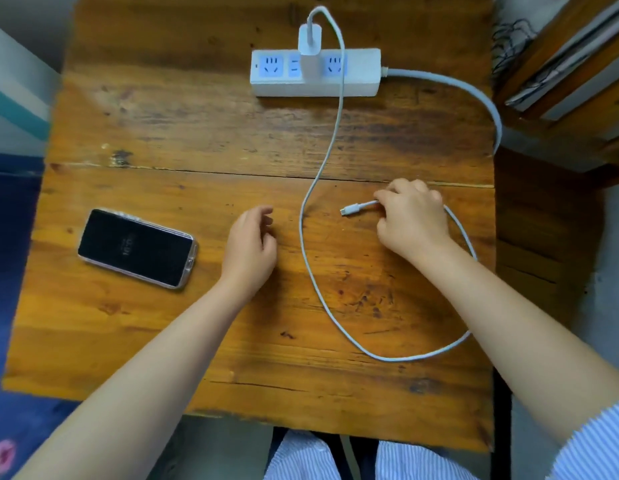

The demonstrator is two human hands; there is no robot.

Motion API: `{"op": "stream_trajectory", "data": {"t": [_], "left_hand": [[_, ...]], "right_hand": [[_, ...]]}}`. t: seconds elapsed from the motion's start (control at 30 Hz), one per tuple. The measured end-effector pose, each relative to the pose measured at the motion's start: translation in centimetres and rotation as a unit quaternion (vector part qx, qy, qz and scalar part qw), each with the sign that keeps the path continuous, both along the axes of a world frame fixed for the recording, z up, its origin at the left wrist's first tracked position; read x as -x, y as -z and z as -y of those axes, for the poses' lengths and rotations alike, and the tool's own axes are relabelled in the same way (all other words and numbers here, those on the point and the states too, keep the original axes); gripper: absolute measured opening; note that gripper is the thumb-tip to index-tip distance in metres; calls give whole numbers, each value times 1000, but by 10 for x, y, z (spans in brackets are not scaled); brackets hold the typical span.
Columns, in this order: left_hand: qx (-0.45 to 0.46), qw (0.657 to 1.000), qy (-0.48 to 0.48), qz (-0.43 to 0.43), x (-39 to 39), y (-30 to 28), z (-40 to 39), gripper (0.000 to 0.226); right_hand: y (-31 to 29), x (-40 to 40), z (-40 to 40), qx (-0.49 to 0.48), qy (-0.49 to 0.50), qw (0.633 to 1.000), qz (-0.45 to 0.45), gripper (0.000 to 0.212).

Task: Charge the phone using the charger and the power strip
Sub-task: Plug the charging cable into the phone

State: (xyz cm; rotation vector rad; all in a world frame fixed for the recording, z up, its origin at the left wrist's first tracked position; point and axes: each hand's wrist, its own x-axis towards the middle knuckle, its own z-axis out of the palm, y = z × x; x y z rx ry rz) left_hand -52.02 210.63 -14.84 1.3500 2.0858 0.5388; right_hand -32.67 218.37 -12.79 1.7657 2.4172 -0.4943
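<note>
Charger (310, 50) is seated in the middle socket of the power strip (356, 79) at the far side of the table (162, 150), so that end appears done. My right hand (413, 218) pinches the cable (303, 233) just behind its plug (351, 210), tip pointing left toward the phone (136, 247), presumably to guide it into the port. My left hand (251, 244) is relaxed and holds nothing, hovering between cable and phone. The phone lies face up at left, well apart from the plug, not yet connected.

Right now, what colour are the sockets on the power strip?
Light blue on the white power strip, head view.
</note>
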Motion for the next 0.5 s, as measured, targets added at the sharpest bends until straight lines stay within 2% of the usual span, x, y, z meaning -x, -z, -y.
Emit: {"op": "stream_trajectory", "data": {"t": [0.1,0.2,0.33,0.4,0.5], "left_hand": [[7,997,55,-53,29,-7,19,45],[81,979,153,-110,57,-13,28,58],[161,907,298,-250,101,-18,38,82],[183,880,330,-288,117,-18,38,87],[231,834,372,-337,131,-18,35,92]], "right_hand": [[4,8,13,-17,-51,998,-42,32],[8,15,6,-22,-46,998,-40,26],[1,23,9,-16,-39,998,-49,19],[-12,35,19,-39,-50,991,-116,16],[-29,68,42,-50,-120,968,-212,10]]}}
